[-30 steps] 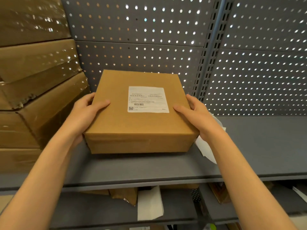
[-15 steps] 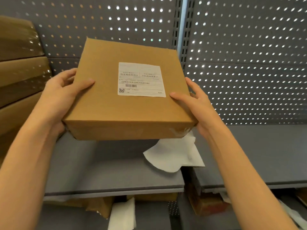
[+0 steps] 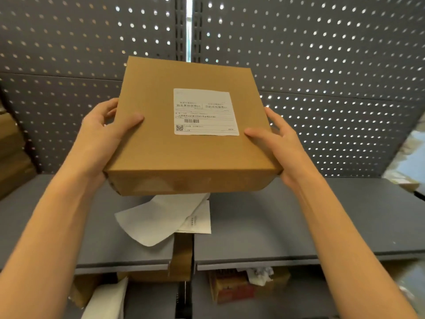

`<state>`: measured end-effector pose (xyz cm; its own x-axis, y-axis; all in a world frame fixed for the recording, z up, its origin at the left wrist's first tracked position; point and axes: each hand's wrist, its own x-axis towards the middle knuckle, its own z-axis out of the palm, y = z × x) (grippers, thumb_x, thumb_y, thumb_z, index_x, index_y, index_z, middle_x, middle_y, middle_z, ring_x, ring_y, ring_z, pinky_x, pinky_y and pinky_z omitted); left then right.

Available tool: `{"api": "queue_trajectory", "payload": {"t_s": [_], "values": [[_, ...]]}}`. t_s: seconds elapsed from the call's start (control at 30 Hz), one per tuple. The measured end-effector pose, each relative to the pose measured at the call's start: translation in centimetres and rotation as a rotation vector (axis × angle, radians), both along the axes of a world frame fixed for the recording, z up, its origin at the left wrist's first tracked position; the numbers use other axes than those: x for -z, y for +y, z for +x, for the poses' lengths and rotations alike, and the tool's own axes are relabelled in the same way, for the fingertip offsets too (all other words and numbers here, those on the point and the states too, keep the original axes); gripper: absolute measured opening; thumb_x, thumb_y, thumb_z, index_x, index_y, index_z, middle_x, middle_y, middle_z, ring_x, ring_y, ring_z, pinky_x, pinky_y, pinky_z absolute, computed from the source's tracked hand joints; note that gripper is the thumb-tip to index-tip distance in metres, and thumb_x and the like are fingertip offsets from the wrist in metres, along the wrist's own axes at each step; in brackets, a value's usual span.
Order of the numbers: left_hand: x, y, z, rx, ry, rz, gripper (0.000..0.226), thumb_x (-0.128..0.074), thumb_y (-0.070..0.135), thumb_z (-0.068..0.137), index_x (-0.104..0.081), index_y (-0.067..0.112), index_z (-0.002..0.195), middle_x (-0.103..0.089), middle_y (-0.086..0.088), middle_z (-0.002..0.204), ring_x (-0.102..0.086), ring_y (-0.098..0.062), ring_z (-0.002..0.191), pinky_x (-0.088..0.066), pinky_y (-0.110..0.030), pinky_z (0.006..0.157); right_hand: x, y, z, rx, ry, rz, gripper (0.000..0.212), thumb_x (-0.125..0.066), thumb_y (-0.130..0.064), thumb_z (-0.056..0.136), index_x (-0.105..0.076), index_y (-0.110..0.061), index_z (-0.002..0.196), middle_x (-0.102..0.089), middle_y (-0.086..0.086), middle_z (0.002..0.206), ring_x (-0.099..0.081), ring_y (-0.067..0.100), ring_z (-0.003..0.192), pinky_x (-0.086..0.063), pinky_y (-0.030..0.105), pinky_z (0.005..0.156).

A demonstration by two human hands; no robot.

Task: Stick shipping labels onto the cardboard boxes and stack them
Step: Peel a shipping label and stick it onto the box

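A flat brown cardboard box (image 3: 161, 146) hangs in the air above the grey shelf (image 3: 276, 226), held from both sides. A white shipping label (image 3: 204, 111) with a barcode and QR code is stuck on its top face, right of centre. My left hand (image 3: 103, 132) grips the box's left side with the thumb on top. My right hand (image 3: 278, 143) grips the right side, thumb on top near the label's corner. Loose white label sheets (image 3: 165, 219) lie on the shelf below the box.
A grey perforated back panel (image 3: 333, 88) stands behind the shelf. Stacked brown cardboard boxes (image 3: 11, 157) sit at the far left edge. Below the shelf, a lower level holds more boxes (image 3: 230, 286) and white paper (image 3: 108, 300).
The box was resting on the shelf beside the stacked boxes; both hands have lifted it and carried it to the right, uncovering the label sheets underneath.
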<state>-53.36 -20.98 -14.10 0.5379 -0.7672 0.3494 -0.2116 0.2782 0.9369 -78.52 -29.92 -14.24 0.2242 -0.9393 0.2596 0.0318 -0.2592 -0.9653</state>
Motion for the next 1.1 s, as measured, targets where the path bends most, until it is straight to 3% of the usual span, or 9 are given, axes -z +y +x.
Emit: {"api": "queue_trajectory", "payload": {"t_s": [0.17, 0.4, 0.53, 0.8, 0.93, 1.0, 1.1], "values": [[0.7, -2.6, -3.1, 0.055, -0.013, -0.009, 0.047, -0.065, 0.032, 0.085, -0.049, 0.029, 0.128, -0.056, 0.009, 0.126, -0.060, -0.010, 0.103, -0.050, -0.027, 0.078, 0.6, -0.9, -3.4, 0.089, 0.014, -0.021, 0.067, -0.069, -0.019, 0.082, -0.039, -0.030, 0.141, -0.061, -0.009, 0.122, -0.063, 0.011, 0.106, -0.051, 0.028, 0.086], [1.6, -6.0, -7.2, 0.142, -0.045, 0.026, 0.050, -0.063, 0.034, 0.085, -0.045, 0.032, 0.132, -0.054, 0.008, 0.127, -0.058, -0.014, 0.106, -0.049, -0.034, 0.085, 1.8, -1.8, -8.2, 0.200, 0.013, -0.006, 0.067, -0.070, -0.018, 0.081, -0.041, -0.030, 0.140, -0.062, -0.008, 0.120, -0.064, 0.010, 0.103, -0.051, 0.026, 0.084], [1.9, -7.7, -10.1, 0.190, -0.036, 0.040, 0.050, -0.064, 0.032, 0.085, -0.046, 0.030, 0.131, -0.055, 0.007, 0.125, -0.059, -0.008, 0.096, -0.047, -0.026, 0.071, 2.3, -2.8, -10.9, 0.233, 0.011, 0.007, 0.064, -0.069, -0.018, 0.081, -0.043, -0.031, 0.138, -0.065, -0.007, 0.115, -0.065, 0.011, 0.100, -0.051, 0.024, 0.078], [2.4, -10.5, -16.9, 0.171, -0.022, 0.068, 0.054, -0.066, 0.034, 0.084, -0.045, 0.031, 0.133, -0.054, 0.012, 0.126, -0.061, -0.012, 0.102, -0.050, -0.032, 0.080, 2.6, -6.4, -17.9, 0.202, 0.017, 0.021, 0.061, -0.069, -0.020, 0.081, -0.045, -0.033, 0.136, -0.065, -0.008, 0.114, -0.066, 0.010, 0.097, -0.051, 0.023, 0.076], [2.9, -11.4, -21.6, 0.128, -0.002, 0.062, 0.045, -0.065, 0.034, 0.084, -0.048, 0.034, 0.126, -0.055, 0.013, 0.124, -0.060, -0.012, 0.102, -0.050, -0.033, 0.083, 2.5, -8.8, -22.2, 0.154, 0.041, 0.019, 0.062, -0.069, -0.019, 0.081, -0.045, -0.032, 0.137, -0.065, -0.007, 0.116, -0.065, 0.011, 0.099, -0.052, 0.023, 0.078], [3.0, -11.9, -24.0, 0.116, 0.006, 0.055, 0.036, -0.064, 0.031, 0.085, -0.050, 0.037, 0.117, -0.057, 0.013, 0.121, -0.061, -0.009, 0.099, -0.049, -0.029, 0.079, 2.5, -9.9, -24.5, 0.136, 0.054, 0.019, 0.063, -0.070, -0.019, 0.080, -0.045, -0.032, 0.137, -0.065, -0.006, 0.116, -0.065, 0.012, 0.100, -0.052, 0.025, 0.081], [3.4, -12.8, -27.3, 0.083, 0.028, 0.049, 0.037, -0.065, 0.029, 0.084, -0.053, 0.032, 0.120, -0.059, 0.011, 0.120, -0.061, -0.007, 0.098, -0.047, -0.024, 0.073, 2.4, -11.6, -27.6, 0.106, 0.087, 0.020, 0.063, -0.071, -0.021, 0.080, -0.045, -0.032, 0.137, -0.065, -0.007, 0.115, -0.066, 0.011, 0.098, -0.052, 0.026, 0.081]]}}
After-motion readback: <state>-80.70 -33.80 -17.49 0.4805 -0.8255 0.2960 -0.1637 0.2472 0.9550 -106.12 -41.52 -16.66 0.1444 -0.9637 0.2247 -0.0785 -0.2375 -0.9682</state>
